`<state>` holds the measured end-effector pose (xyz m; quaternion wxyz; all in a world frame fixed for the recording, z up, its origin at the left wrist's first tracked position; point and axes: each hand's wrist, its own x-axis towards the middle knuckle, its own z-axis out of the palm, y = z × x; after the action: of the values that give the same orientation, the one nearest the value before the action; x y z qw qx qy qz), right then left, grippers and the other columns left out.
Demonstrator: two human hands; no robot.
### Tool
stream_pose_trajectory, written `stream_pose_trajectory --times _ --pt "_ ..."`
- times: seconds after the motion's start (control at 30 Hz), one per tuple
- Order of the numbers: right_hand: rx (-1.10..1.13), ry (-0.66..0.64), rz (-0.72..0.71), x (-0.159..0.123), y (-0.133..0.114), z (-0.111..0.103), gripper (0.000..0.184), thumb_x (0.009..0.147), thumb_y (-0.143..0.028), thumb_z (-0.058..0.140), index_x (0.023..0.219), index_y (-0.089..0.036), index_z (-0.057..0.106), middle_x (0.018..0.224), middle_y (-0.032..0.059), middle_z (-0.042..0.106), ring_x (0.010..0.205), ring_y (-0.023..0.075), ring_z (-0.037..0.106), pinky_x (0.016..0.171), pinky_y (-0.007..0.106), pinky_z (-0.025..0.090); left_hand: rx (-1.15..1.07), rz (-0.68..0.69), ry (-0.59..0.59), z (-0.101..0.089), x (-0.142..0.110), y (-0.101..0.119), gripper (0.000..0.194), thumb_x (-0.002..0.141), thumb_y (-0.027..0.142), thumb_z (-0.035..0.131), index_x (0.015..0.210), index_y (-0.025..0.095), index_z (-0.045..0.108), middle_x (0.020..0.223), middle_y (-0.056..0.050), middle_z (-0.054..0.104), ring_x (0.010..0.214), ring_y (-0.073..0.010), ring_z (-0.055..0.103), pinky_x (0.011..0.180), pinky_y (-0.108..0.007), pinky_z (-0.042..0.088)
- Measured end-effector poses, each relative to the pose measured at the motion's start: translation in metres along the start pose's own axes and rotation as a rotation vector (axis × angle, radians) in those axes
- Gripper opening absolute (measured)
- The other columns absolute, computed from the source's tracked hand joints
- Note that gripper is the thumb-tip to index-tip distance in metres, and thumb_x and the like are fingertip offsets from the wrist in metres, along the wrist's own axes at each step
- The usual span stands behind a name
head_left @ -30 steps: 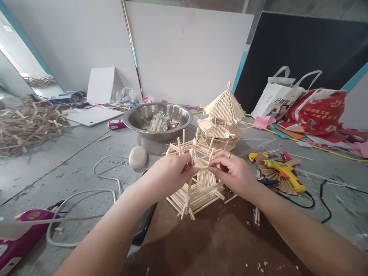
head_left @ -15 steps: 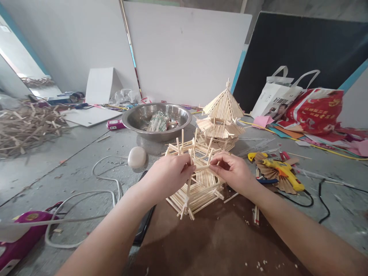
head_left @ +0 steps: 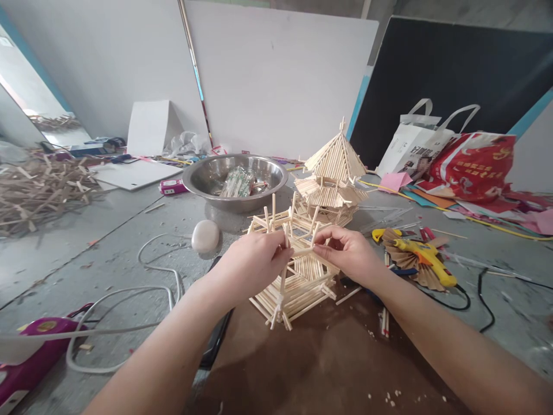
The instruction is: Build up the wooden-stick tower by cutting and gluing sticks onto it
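Observation:
In front of me on a brown board (head_left: 302, 369) stands an open framework of pale wooden sticks (head_left: 294, 294), with several uprights rising from its upper rim. A short wooden stick (head_left: 303, 252) lies level between two uprights on the near side. My left hand (head_left: 259, 259) is closed, pinching its left end against the upright there. My right hand (head_left: 343, 252) pinches the right end between thumb and forefinger. Part of each joint is covered by my fingertips. Behind the framework is a tiered stick pavilion (head_left: 334, 167) with a pointed roof.
A steel basin (head_left: 196, 190) holds a plastic-wrapped bundle. To the right lies a yellow glue gun (head_left: 425, 262) with a black cord. A white rounded object (head_left: 205, 237), a pale cable (head_left: 177, 282) and a dark phone-like slab (head_left: 216, 340) are at left. Bags (head_left: 470, 167) stand far right.
Almost nothing differs. My right hand has shifted very slightly left at the stick's end; my left hand keeps its place.

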<state>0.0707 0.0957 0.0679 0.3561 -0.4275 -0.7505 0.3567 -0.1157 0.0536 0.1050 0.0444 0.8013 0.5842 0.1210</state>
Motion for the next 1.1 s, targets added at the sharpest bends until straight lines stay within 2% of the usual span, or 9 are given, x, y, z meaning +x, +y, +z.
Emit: stream_pose_trajectory --times 0.3,0.5,0.9,1.1 --pt "-0.054 0.007 -0.039 -0.0003 -0.0015 -0.0001 0.010 0.070 -0.028 0.057 0.074 -0.019 0.058 0.074 0.0007 0.055 0.059 0.0108 0.046 0.054 0.025 0.038 -0.076 0.062 -0.106 -0.0089 -0.0045 -0.0039 0.015 0.077 0.026 0.042 0.066 0.018 0.046 0.054 0.002 0.049 0.046 -0.0080 0.040 0.044 -0.022 0.025" --pt "-0.080 0.011 -0.055 0.0004 0.0003 -0.0006 0.010 0.070 -0.025 0.057 0.077 -0.018 0.059 0.080 0.0026 0.056 0.067 0.0133 0.051 0.058 0.027 0.041 -0.077 0.058 -0.105 -0.0089 -0.0043 -0.0033 0.020 0.079 0.029 0.040 0.063 0.019 0.044 0.052 0.003 0.047 0.045 -0.0083 0.038 0.043 -0.023 0.024" --pt "-0.077 0.016 -0.071 0.0000 0.0028 -0.0007 0.012 0.070 -0.029 0.058 0.076 -0.019 0.059 0.082 0.0026 0.056 0.065 0.0119 0.050 0.058 0.027 0.041 -0.082 0.040 -0.070 -0.0059 -0.0006 0.0001 0.020 0.081 0.024 0.040 0.063 0.017 0.046 0.051 0.003 0.047 0.043 -0.0071 0.037 0.043 -0.022 0.024" --pt "-0.088 0.020 -0.074 0.0003 0.0023 -0.0009 0.011 0.070 -0.028 0.058 0.076 -0.019 0.059 0.083 0.0029 0.057 0.071 0.0136 0.052 0.060 0.027 0.042 -0.085 0.036 -0.051 -0.0048 -0.0007 0.0004 0.020 0.080 0.024 0.040 0.063 0.016 0.048 0.051 0.003 0.047 0.043 -0.0064 0.036 0.043 -0.021 0.026"
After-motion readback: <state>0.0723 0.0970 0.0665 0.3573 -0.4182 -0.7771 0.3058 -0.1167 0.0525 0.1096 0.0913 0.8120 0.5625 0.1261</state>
